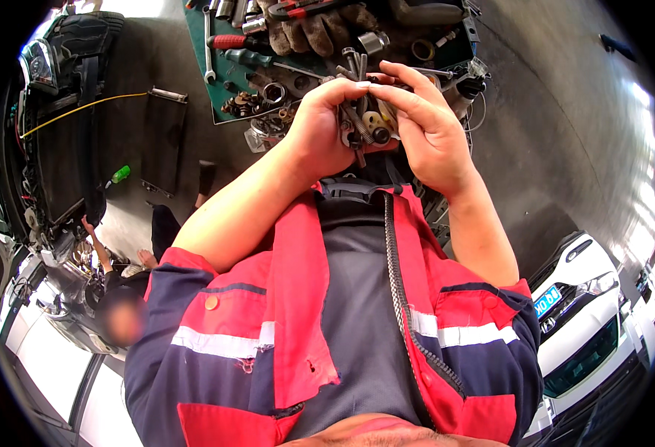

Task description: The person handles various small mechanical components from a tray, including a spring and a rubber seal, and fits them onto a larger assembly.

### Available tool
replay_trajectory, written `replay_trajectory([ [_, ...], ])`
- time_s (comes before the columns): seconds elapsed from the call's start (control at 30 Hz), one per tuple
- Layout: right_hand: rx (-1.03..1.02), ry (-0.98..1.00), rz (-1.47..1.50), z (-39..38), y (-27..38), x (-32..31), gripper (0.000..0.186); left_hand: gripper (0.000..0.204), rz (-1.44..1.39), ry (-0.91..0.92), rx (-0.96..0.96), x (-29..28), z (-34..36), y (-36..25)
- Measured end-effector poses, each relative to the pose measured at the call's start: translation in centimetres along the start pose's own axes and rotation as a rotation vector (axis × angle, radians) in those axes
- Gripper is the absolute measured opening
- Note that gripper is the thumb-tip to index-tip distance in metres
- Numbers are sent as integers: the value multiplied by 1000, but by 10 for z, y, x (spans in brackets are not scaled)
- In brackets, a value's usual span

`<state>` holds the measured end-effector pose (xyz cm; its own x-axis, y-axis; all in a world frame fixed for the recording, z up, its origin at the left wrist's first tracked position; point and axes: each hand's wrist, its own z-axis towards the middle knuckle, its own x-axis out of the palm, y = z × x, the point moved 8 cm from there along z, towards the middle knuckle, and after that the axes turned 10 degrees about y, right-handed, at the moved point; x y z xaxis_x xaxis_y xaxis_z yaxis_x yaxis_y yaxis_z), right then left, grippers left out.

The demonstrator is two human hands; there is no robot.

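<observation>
Cupped between my two hands is a bundle of small metal parts [362, 119], with long bolts and a pale piece with a dark round centre among them. My left hand [321, 127] is closed on its left side, thumb across the top. My right hand [428, 130] wraps the other side, its fingers bent over the parts. Just beyond them, a green-topped tool cart [201, 45] holds a wrench [209, 48], red-handled [227, 42] and teal-handled screwdrivers [244, 58], brown work gloves [309, 30], a socket [373, 42], a tape roll [423, 49] and several loose fittings [249, 103].
At the left stands a car [59, 67] with its front opened up, a yellow hose [81, 104] across it. A co-worker [160, 231] is low beside that car, a hand [89, 223] on it. A white car [595, 313] is at the lower right.
</observation>
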<state>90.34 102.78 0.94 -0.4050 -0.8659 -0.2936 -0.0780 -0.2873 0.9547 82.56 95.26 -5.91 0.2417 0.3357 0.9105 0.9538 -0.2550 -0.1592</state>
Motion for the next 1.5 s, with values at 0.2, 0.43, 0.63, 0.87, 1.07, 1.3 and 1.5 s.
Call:
replay_trajectory([
  [0.2,-41,162,-147,-1,9,7,63,38,2,-71,4,1,0,-4],
  [0.43,0,125,-187,1,12,9,73,45,-62,-55,20,11,-2,-6],
  [0.63,-9,83,-176,-4,8,7,67,55,-116,-14,29,20,-5,-5],
  [0.87,-9,30,-64,-8,0,3,57,59,-125,48,-13,17,-2,-4],
  [1.07,-110,-7,-43,-12,7,-5,43,59,-128,76,-11,17,-3,-6],
  [1.3,-88,-69,-55,-17,10,-13,20,65,-209,142,-38,25,-2,-5],
  [1.5,121,-237,446,-27,-29,-8,16,71,5,34,-7,23,0,-9],
])
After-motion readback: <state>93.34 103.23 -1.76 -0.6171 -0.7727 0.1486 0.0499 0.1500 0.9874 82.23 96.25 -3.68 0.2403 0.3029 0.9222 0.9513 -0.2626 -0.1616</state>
